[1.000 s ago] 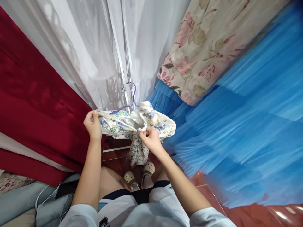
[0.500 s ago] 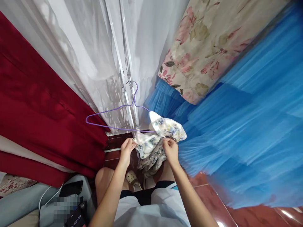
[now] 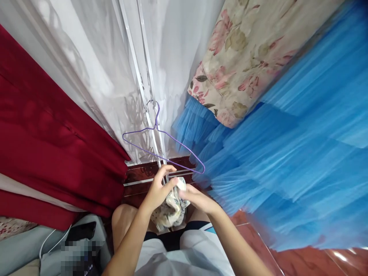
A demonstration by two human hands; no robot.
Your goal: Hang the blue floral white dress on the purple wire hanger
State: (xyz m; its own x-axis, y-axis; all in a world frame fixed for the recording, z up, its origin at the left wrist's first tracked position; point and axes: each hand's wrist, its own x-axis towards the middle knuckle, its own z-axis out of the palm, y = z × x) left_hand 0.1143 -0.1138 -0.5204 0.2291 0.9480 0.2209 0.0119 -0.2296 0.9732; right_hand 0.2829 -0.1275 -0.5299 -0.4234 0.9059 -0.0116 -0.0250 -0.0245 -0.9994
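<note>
A floral garment (image 3: 171, 207), white with blue and green print, is bunched into a small bundle low in front of me. My left hand (image 3: 158, 189) grips its upper left side with the fingers curled round the cloth. My right hand (image 3: 196, 200) holds the bundle's right side, fingers closed on it. Just above both hands a bare purple wire hanger (image 3: 161, 147) hangs by its hook from the window frame (image 3: 143, 82).
A red curtain (image 3: 48, 130) hangs at the left and a sheer white curtain (image 3: 92, 65) covers the window. Blue pleated fabric (image 3: 287, 153) fills the right, with a floral pillow (image 3: 247, 57) above it. A dark phone (image 3: 83, 232) lies at the lower left. The floor is red tile (image 3: 301, 260).
The garment came off the purple hanger, which now hangs bare. Both hands moved down and together, gathering the spread cloth into a small bundle.
</note>
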